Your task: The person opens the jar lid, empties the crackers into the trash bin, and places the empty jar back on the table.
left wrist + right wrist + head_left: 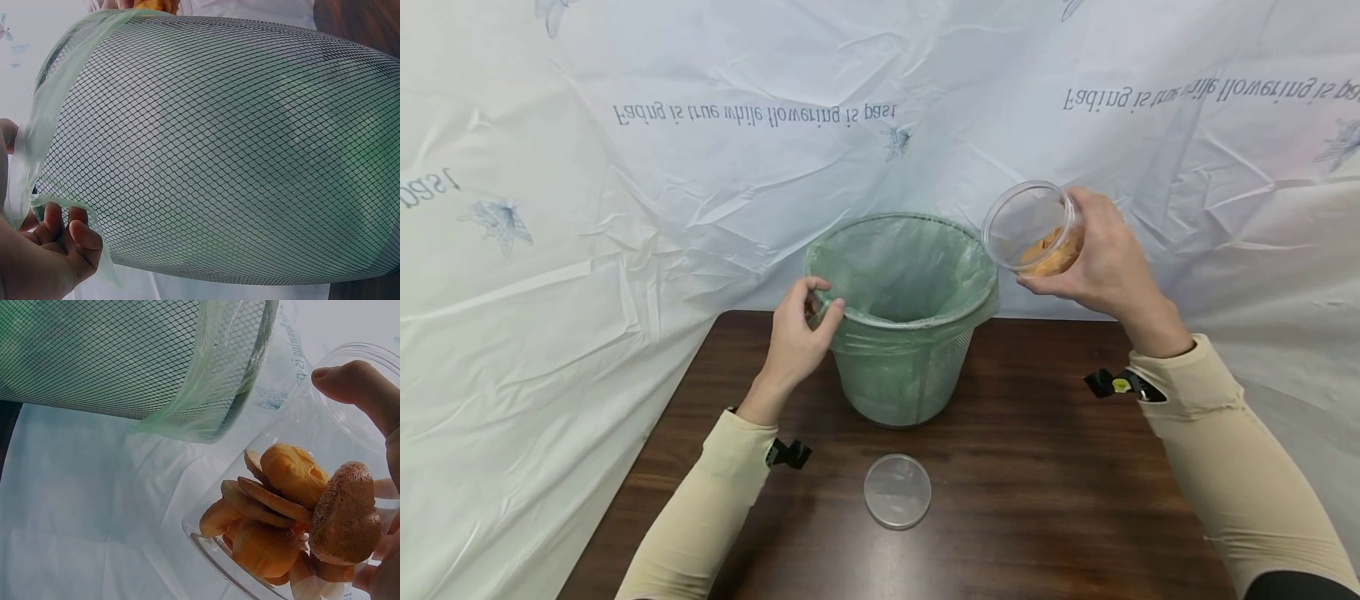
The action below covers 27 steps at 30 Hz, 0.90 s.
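A mesh wastebasket (206,150) lined with a thin green plastic bag (880,342) stands upright on the table. My left hand (801,333) grips the basket's left rim, thumb over the edge, fingers curled at the bag's folded border. Beyond the rim on the right, my right hand (1101,250) holds a clear plastic jar (1030,218) by its side. The jar has no lid on it and tilts with its mouth toward the basket. Several brown and golden baked pieces (269,544) lie at the jar's lower end. A round clear lid (897,492) rests flat in front of the basket.
The dark wooden table (1037,467) ends at the back against a white printed plastic sheet (737,183), which hangs behind the basket and down the left side. Small black wrist devices (788,454) stick out from both sleeves.
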Available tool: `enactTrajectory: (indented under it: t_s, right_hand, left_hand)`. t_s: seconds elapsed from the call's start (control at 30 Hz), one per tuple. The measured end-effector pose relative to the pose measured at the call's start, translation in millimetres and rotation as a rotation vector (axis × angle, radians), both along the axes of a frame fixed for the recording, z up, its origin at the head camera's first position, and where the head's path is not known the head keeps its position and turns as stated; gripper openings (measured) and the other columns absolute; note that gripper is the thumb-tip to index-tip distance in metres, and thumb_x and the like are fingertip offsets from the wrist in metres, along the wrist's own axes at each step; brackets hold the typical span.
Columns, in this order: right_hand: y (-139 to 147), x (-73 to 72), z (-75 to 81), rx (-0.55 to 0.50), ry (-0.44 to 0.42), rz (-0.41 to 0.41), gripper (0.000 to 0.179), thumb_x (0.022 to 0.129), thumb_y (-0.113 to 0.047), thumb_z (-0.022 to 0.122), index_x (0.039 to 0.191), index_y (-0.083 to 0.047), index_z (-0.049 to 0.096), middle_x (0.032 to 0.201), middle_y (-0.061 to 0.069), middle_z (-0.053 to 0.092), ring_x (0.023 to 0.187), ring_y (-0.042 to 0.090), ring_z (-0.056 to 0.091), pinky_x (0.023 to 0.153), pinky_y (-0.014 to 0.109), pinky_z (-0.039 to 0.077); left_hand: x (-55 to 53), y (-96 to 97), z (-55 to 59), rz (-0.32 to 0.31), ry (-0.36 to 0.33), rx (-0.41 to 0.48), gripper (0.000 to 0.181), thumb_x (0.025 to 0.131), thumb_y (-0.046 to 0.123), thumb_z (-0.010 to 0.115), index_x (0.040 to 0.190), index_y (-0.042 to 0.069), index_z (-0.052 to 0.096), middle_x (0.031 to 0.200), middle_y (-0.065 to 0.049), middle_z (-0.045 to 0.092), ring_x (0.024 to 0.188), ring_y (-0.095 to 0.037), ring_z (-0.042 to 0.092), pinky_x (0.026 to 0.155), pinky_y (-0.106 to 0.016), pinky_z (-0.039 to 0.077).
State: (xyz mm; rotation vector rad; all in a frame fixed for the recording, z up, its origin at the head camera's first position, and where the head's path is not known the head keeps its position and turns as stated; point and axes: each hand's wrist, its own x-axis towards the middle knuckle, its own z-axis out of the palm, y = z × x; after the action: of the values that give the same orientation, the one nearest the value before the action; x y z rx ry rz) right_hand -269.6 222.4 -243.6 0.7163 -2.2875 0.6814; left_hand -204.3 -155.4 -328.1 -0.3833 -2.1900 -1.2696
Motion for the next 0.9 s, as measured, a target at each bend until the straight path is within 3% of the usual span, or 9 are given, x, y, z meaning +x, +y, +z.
enactTrajectory:
  t_s: [0.9]
  right_hand:
    - [-7.0, -0.6, 1.5, 0.067, 0.067, -0.025, 0.108, 0.048, -0.035, 0.094, 0.137, -0.003, 0.043, 0.128, 0.026, 0.051, 0.114, 0.042, 0.050, 0.088, 0.061, 0.042]
  left_hand:
    - [1.1, 0.4, 0.2, 0.008, 0.006, -0.004, 0.032, 0.093, 0.028, 0.060, 0.115, 0.005, 0.055, 0.082, -0.007, 0.042, 0.066, -0.022, 0.037, 0.063, -0.034, 0.033]
